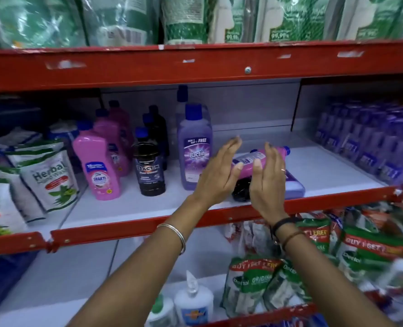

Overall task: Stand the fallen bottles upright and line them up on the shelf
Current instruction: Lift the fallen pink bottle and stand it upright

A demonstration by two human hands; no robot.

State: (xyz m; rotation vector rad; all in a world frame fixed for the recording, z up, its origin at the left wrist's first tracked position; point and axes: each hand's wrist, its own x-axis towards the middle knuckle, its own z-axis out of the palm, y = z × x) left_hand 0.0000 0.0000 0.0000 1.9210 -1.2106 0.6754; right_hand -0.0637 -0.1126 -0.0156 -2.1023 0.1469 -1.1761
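Note:
A pink bottle [250,161] with a blue cap lies on its side on the white shelf [325,168], stacked on a fallen purple bottle [295,186] and a fallen black bottle [240,191]. My left hand [216,175] is open just left of the pink bottle, thumb touching its base. My right hand [267,178] is open in front of it, fingers spread, partly hiding the pile. Upright to the left stand a purple Bactin bottle [194,147], a black Bactin bottle [149,171] and a pink bottle [99,166], each with more behind.
Herbal refill pouches [47,178] fill the shelf's left end; wrapped purple bottles [370,142] its right end. A red shelf lip [148,230] runs along the front and a red beam [195,64] overhead. Green pouches [254,284] and white bottles [193,303] sit below.

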